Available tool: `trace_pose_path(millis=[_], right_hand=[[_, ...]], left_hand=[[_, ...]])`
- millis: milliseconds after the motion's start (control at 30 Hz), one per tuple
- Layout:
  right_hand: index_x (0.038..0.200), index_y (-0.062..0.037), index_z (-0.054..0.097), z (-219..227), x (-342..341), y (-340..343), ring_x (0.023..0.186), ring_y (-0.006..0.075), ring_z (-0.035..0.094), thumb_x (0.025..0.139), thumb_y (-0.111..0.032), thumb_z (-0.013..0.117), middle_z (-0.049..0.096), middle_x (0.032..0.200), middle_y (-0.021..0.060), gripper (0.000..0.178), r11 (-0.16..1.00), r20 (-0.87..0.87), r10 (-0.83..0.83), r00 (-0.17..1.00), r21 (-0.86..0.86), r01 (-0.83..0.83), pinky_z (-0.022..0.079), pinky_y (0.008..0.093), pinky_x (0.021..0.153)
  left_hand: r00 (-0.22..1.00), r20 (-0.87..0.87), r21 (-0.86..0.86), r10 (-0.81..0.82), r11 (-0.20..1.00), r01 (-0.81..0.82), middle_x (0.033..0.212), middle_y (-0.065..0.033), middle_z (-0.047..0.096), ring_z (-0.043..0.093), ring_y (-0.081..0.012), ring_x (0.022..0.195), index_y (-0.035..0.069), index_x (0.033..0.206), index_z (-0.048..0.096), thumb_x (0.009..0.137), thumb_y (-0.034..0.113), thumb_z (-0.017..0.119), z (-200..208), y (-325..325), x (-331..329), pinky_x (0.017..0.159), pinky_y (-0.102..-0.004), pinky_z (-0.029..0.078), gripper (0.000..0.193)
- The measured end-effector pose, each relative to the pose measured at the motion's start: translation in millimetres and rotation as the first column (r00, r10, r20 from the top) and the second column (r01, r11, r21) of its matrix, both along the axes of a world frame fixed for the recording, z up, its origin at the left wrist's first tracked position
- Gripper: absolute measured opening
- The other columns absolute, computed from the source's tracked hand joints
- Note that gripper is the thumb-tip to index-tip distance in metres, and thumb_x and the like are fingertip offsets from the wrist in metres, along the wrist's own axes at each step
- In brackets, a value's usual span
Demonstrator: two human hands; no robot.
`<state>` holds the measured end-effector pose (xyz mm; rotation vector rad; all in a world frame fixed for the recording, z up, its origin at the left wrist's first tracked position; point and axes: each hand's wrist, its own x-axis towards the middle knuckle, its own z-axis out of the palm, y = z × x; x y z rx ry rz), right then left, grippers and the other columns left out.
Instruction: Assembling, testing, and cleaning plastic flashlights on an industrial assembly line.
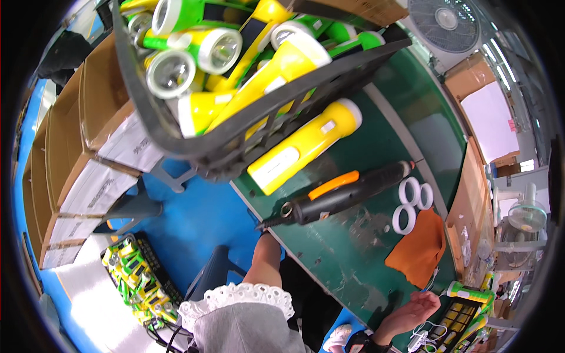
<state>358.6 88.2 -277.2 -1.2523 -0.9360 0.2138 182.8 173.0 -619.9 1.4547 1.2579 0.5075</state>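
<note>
My right hand (419, 307) rests palm up at the table's lower right, fingers loosely curled and apart, with nothing seen in it. It is nearest to a white cable with a plug (419, 339) and an orange-brown cloth (421, 250). My left forearm (265, 262) comes out of a lace-trimmed grey sleeve and ends at the table edge; its hand is hidden. Beyond lie a black and orange electric screwdriver (353, 193) and a yellow flashlight (309, 146). Several white rings (404, 219) sit beside the cloth.
A black basket (247, 141) heaped with yellow and green flashlights stands at the table's far side. Open cartons (65, 135) line the left. Another crate of flashlights (138, 282) is at lower left, and one (459, 320) at lower right. A fan (447, 20) stands behind.
</note>
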Motion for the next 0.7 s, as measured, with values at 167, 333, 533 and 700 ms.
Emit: trace_pose_path(millis=[167,333,533,700], right_hand=[[0.092,-0.0072,0.044,-7,1,3,0.068,0.0106,0.041,0.091,-0.041,0.039,0.043,0.082,0.0013,0.034,0.999,-0.032,-0.003,0.999,-0.054,0.002,0.033,0.0234,0.06],[0.091,-0.0073,0.044,-8,7,-6,0.066,0.0104,0.041,0.091,-0.04,0.038,0.041,0.075,0.002,0.033,0.996,-0.086,0.027,0.996,-0.086,-0.035,0.032,0.0231,0.058],[0.079,-0.004,0.045,1,4,-12,0.062,0.0104,0.041,0.091,-0.024,0.038,0.042,0.074,0.004,0.024,0.981,0.068,0.095,0.993,-0.174,-0.082,0.032,0.0226,0.057],[0.076,-0.0027,0.047,5,3,-7,0.057,0.0091,0.04,0.091,-0.022,0.04,0.041,0.064,0.0017,0.025,0.973,0.144,0.122,0.982,-0.212,-0.09,0.032,0.022,0.054]], left_hand=[[0.964,0.03,0.216,-0.266,0.943,0.253,0.101,-0.0182,0.06,0.056,-0.034,0.099,0.004,0.116,0.048,0.082,0.027,0.052,41,40,-15,0.082,-0.0404,0.045,0.042],[0.854,-0.04,0.313,-0.519,0.805,0.505,0.1,-0.0163,0.06,0.056,-0.0326,0.098,0.005,0.115,0.049,0.082,0.025,0.052,96,10,-54,0.081,-0.0392,0.045,0.038],[0.744,-0.15,0.494,-0.651,0.603,0.627,0.091,-0.0104,0.061,0.058,-0.0271,0.088,0.008,0.107,0.055,0.081,0.018,0.053,283,-50,-123,0.073,-0.0363,0.047,0.028],[0.922,-0.13,0.957,0.364,0.29,0.021,0.065,-0.0033,0.057,0.057,-0.0224,0.061,0.009,0.073,0.06,0.074,0.007,0.061,460,-5,-195,0.058,-0.0319,0.046,0.003]])
